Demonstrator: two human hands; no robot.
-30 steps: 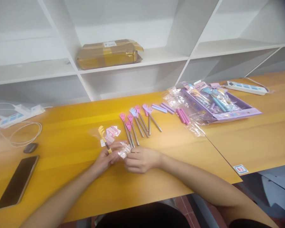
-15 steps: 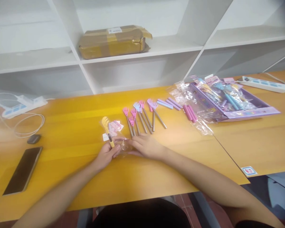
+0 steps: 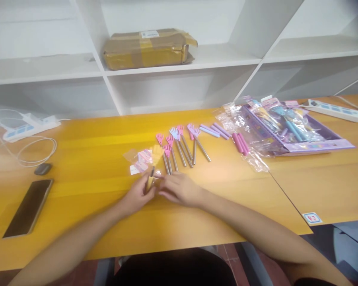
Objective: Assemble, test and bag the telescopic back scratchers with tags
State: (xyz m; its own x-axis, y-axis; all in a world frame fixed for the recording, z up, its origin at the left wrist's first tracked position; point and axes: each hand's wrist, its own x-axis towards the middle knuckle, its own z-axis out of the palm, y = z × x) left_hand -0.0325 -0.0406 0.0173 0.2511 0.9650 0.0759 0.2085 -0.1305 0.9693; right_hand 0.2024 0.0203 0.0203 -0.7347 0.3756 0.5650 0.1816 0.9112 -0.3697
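My left hand (image 3: pixel 139 194) is closed round the yellow handle of a small hand-shaped back scratcher (image 3: pixel 157 154), its yellow claw tilted up and blurred. Close beside it my right hand (image 3: pixel 179 188) has its fingers bent together at a bit of clear plastic wrapper (image 3: pixel 156 174), which shows only in part between the hands. Just beyond lie several back scratcher rods with pink, blue and purple claws (image 3: pixel 175 133) and bare metal shafts. Pink and white cards (image 3: pixel 143 159) rest on the table left of the yellow claw.
Loose blue and purple handle tubes (image 3: pixel 215 130) and pink tubes (image 3: pixel 240 143) lie to the right. A purple display box (image 3: pixel 319 145) holds bagged scratchers, with clear wrappers beside it. A phone (image 3: pixel 28 208), earbud case (image 3: pixel 43 169) and power strip (image 3: pixel 31 129) sit left; a carton (image 3: pixel 149 49) is shelved.
The yellow back scratcher has swung right and turned its claw in my left hand. Both hands have drawn closer together, and less of the clear wrapper shows between them.
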